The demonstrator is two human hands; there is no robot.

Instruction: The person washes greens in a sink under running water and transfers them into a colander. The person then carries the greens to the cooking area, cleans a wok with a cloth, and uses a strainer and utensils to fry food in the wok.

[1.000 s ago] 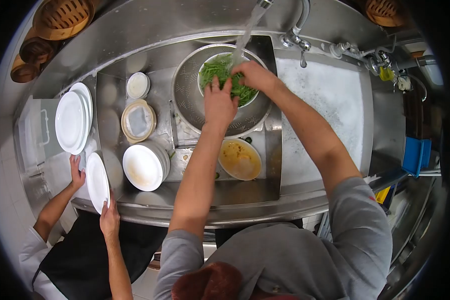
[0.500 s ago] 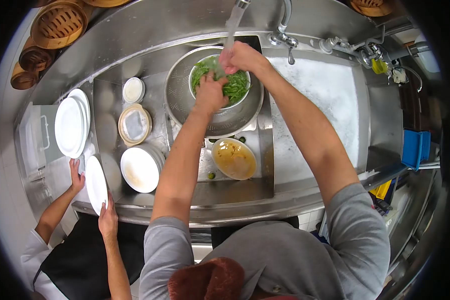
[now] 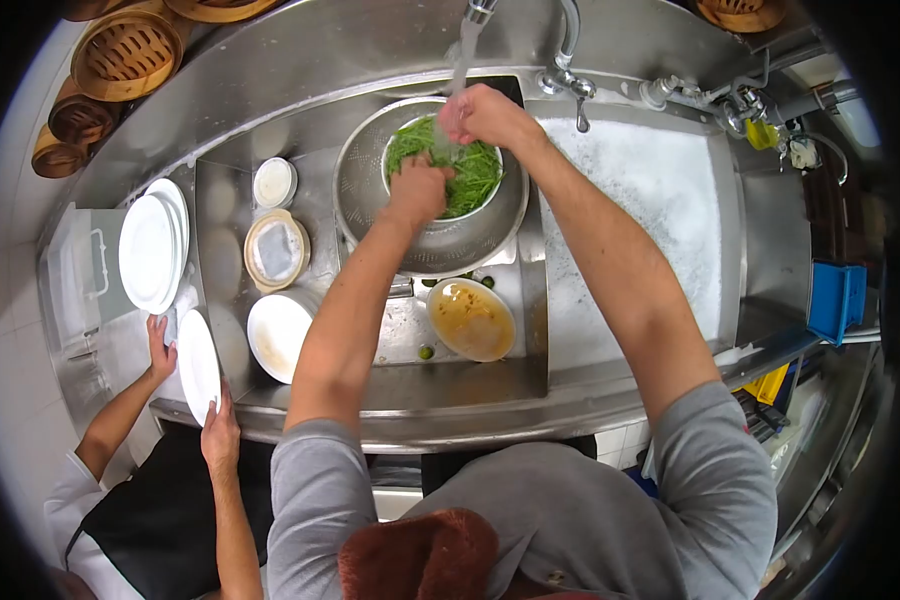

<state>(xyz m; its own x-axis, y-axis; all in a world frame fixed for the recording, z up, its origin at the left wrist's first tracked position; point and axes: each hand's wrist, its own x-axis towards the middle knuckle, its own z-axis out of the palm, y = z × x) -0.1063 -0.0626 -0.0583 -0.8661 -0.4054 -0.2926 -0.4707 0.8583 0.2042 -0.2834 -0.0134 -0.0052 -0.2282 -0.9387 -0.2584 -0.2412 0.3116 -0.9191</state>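
Long, thin-cut green vegetables (image 3: 478, 178) fill a white bowl (image 3: 497, 192), which sits inside a large perforated metal colander (image 3: 362, 205) in the sink. My left hand (image 3: 419, 190) is down in the greens at the bowl's left side, its fingers curled into them and partly hidden. Above the bowl's far edge, my right hand (image 3: 488, 116) has its fingers drawn together beside the running water (image 3: 464, 60) from the faucet (image 3: 480, 10). Whether those fingers hold anything is hidden.
Near the colander lies a stained oval dish (image 3: 471, 319). White plates (image 3: 279, 335) and round containers (image 3: 274, 183) stand to the left. At far left, a co-worker's hands (image 3: 220, 430) hold a white plate (image 3: 199, 368). Foamy water (image 3: 630, 230) fills the right basin.
My left hand's fingers, spread over the greens before, are now curled into them. My right hand has stayed by the water stream. The view has shifted slightly.
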